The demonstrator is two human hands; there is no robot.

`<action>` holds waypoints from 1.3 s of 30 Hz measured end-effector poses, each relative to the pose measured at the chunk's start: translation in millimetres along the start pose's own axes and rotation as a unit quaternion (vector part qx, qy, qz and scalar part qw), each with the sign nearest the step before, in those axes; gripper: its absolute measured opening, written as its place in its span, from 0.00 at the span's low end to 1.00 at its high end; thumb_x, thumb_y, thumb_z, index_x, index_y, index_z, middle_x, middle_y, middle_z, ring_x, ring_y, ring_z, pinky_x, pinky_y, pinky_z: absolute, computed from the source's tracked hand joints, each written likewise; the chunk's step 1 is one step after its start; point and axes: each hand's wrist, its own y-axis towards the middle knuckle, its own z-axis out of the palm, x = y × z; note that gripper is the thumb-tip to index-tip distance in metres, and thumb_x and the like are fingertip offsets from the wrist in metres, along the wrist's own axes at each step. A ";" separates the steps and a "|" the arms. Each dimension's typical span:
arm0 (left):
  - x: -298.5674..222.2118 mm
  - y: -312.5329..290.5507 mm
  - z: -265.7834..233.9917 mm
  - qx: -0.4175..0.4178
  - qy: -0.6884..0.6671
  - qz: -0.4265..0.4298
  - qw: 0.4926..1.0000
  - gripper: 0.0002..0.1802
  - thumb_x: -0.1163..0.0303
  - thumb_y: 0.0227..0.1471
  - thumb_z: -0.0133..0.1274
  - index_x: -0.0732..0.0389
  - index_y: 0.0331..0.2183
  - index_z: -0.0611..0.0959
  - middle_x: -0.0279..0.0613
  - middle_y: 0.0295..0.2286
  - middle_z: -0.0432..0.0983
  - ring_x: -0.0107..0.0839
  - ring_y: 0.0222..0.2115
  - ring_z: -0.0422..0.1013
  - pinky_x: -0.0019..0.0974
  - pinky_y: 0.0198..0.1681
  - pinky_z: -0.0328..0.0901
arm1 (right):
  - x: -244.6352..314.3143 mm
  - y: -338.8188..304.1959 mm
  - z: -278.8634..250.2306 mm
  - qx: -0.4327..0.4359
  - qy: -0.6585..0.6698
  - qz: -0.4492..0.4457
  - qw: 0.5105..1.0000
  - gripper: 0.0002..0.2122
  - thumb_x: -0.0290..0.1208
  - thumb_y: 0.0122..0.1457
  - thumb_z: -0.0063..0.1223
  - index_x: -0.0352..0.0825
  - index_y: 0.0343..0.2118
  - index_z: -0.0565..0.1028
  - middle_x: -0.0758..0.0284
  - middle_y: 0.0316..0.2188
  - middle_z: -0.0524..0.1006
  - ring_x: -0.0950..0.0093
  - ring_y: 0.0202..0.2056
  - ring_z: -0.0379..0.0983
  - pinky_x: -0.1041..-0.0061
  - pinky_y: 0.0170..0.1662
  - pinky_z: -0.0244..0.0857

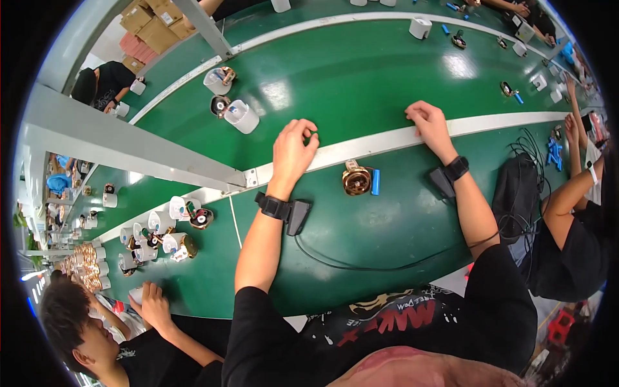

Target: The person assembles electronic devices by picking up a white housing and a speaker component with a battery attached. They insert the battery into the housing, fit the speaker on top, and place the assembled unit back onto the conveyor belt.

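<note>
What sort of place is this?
Probably a factory assembly line: many similar white housings along green worktops, a copper-coloured part beside a blue cylinder, and a co-worker at the left.

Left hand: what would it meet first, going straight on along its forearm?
The left hand would probably meet the far white rail, though the hand's height above the green surface is unclear.

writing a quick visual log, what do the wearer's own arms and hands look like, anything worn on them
The left hand and right hand are bare, without gloves. Each wrist wears a black strap with a dark, boxy module. A thin black cable trails from the left one. Black short sleeves leave the forearms uncovered.
</note>
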 end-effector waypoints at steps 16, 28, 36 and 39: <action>15.9 2.7 -3.0 -0.066 0.055 0.051 0.995 0.06 0.72 0.42 0.57 0.58 0.28 0.79 0.40 0.25 0.75 0.42 0.30 0.72 0.45 0.35 0.67 | -7.8 3.8 3.8 -0.048 -0.029 -0.039 0.998 0.07 0.28 0.60 0.52 0.30 0.34 0.77 0.70 0.26 0.78 0.83 0.29 0.72 0.81 0.35 0.67; 3.4 2.4 0.0 -0.039 0.088 0.021 0.995 0.04 0.73 0.46 0.56 0.59 0.29 0.78 0.38 0.22 0.68 0.36 0.27 0.67 0.39 0.33 0.63 | -81.9 36.1 -154.8 -0.417 -0.324 0.009 0.849 0.08 0.32 0.53 0.54 0.34 0.31 0.81 0.57 0.31 0.81 0.59 0.38 0.77 0.63 0.45 0.68; -1.5 4.6 4.3 -0.063 0.155 0.034 0.985 0.02 0.74 0.45 0.54 0.60 0.26 0.77 0.39 0.22 0.69 0.38 0.27 0.68 0.41 0.32 0.63 | -64.9 79.3 -111.9 -0.312 -0.265 0.081 0.909 0.10 0.38 0.52 0.55 0.42 0.34 0.82 0.63 0.34 0.82 0.62 0.40 0.77 0.64 0.44 0.69; 3.8 6.3 6.6 -0.072 0.141 0.026 0.987 0.02 0.74 0.44 0.54 0.60 0.25 0.76 0.40 0.21 0.69 0.40 0.26 0.68 0.41 0.31 0.64 | -64.9 104.3 -95.9 -0.265 -0.318 0.076 0.907 0.10 0.40 0.52 0.55 0.45 0.34 0.82 0.66 0.35 0.82 0.63 0.41 0.78 0.65 0.45 0.69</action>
